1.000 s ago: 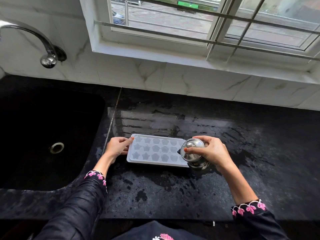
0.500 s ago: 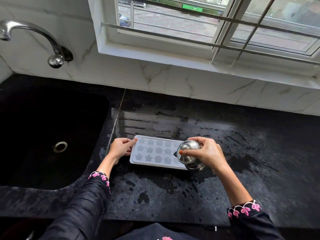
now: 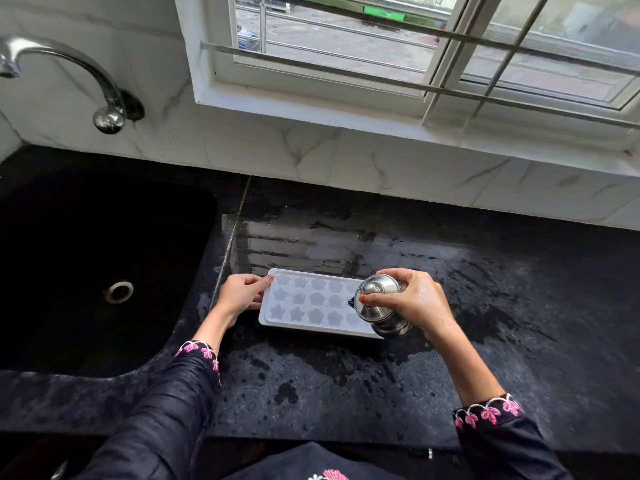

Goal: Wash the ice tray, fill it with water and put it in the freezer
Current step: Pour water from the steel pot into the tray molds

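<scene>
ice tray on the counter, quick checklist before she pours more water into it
1. Ice tray flat on the counter: ok.
2. Left hand steadies the tray's left end: ok.
3. Right hand grips the steel jug, thumb on its lid: ok.
4. Jug spout over the tray's right-hand cells, not the counter: ok.
5. Water level in each star cell: cannot tell.
6. Counter around the tray dry: not ok, wet patches show.
</scene>
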The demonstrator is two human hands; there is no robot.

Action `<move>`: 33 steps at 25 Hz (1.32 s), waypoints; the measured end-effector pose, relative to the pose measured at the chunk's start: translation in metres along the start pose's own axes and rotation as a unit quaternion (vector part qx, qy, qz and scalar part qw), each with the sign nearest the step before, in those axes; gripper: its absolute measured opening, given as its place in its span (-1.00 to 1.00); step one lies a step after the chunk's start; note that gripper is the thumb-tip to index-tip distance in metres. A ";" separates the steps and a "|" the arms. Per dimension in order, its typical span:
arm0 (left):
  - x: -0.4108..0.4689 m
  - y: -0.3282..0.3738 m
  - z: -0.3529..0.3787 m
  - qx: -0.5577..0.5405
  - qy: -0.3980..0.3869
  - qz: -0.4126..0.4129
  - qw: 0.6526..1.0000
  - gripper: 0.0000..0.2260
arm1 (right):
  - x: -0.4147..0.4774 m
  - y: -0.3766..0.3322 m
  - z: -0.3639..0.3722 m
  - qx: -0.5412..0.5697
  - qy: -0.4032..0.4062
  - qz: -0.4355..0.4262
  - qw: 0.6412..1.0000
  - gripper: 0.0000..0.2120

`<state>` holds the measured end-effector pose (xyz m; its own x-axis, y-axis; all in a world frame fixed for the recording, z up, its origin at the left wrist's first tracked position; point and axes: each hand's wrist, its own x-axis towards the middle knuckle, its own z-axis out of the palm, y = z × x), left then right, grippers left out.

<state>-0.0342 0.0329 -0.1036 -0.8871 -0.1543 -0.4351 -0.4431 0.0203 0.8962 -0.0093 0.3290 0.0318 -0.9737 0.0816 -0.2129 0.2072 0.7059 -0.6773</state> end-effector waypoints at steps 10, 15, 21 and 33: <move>0.001 -0.001 -0.002 -0.003 0.002 -0.005 1.000 -0.71 | -0.001 0.000 -0.001 0.000 0.001 0.002 1.000 -0.51; 0.001 -0.002 -0.002 0.001 0.002 -0.003 1.000 -0.71 | -0.002 0.001 -0.002 0.007 0.000 0.003 1.000 -0.51; 0.002 -0.003 -0.002 -0.004 0.006 -0.003 1.000 -0.72 | -0.002 -0.001 -0.001 0.044 -0.010 0.015 0.999 -0.50; 0.005 -0.006 -0.003 -0.006 0.003 -0.003 1.000 -0.67 | -0.001 -0.020 0.017 -0.011 -0.026 -0.015 0.999 -0.49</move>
<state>-0.0354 0.0289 -0.1107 -0.8833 -0.1595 -0.4408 -0.4475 0.0067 0.8943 -0.0110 0.3028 0.0335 -0.9729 0.0232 -0.2299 0.1753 0.7223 -0.6690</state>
